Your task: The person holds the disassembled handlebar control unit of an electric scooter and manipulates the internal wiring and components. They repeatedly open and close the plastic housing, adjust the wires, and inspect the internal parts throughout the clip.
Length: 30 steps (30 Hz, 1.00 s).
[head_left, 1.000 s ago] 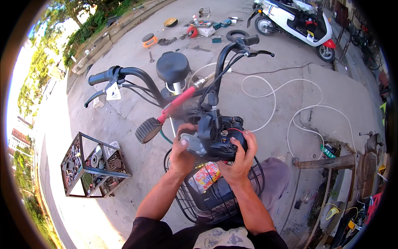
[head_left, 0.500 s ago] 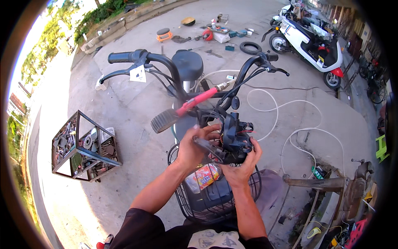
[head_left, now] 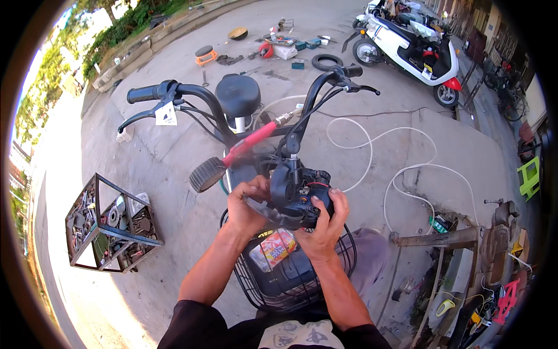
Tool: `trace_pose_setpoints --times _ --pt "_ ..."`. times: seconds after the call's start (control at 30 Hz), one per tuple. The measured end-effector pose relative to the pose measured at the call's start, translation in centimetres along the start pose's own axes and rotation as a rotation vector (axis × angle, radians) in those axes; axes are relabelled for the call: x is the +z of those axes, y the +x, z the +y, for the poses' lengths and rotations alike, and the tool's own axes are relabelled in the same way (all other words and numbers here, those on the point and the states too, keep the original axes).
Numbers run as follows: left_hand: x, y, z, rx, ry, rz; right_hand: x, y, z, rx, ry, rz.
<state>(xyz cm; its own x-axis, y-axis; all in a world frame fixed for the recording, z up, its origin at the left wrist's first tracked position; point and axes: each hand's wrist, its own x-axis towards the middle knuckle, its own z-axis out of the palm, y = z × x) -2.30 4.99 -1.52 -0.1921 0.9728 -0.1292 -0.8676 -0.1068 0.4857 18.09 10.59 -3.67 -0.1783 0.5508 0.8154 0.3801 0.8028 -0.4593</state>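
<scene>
At your far left, a metal-framed rack (head_left: 131, 236) stands on the ground, filled with loose parts, perhaps set to one side so its contents stay within a few steps. Next comes the left handlebar grip (head_left: 143, 94), with a white tag (head_left: 166, 114) hanging beside its lever. The red-handled tool (head_left: 251, 142), with its ribbed black head pointing toward you, lies across the handlebars, probably parked there to leave both hands free; beyond it is the dark seat (head_left: 238, 95). Your left hand (head_left: 245, 209) is partly closed, fingers curled on the left end of a curved cover (head_left: 270, 213); some fingertips are hidden, so you can't tell how firm the hold is. The black housing (head_left: 290, 195) sits between your hands, ahead of the handlebar stem and above the near basket (head_left: 256, 294), which carries a bright packet (head_left: 278, 248). Your right hand (head_left: 325, 227) is bent around the housing's right side, fingers spread a little over the top and thumb low, likely bracing it while leaving the thin red wire (head_left: 317, 184) in sight. Farther right, a pale hose (head_left: 372, 157) loops loosely over the ground, and a rusty vise (head_left: 497, 238) stands at the edge.
</scene>
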Motion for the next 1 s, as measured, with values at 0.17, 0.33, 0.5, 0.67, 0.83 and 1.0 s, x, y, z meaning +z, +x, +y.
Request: trace_pose_setpoints --times 0.17,0.33,0.5,0.67,0.83,1.0 --pt "0.8 0.2 0.0 -0.058 -0.009 0.055 -0.6 0.1 -0.1 -0.015 -0.050 -0.029" --pt "2.1 0.4 -0.1 -0.088 -0.032 0.128 -0.8 -0.2 0.2 0.002 -0.060 -0.043" --pt "1.0 0.6 -0.1 -0.105 -0.029 0.042 -0.7 -0.3 0.5 0.007 -0.046 -0.032" --pt "0.0 0.6 -0.4 -0.101 -0.052 0.095 -0.6 -0.5 0.9 0.014 -0.041 -0.040" --pt "0.0 0.5 -0.4 -0.078 0.007 0.215 -0.6 -0.5 1.0 -0.003 -0.037 -0.057" --pt "0.2 0.5 -0.6 -0.074 -0.017 0.204 -0.2 -0.9 1.5 -0.016 -0.015 -0.047"
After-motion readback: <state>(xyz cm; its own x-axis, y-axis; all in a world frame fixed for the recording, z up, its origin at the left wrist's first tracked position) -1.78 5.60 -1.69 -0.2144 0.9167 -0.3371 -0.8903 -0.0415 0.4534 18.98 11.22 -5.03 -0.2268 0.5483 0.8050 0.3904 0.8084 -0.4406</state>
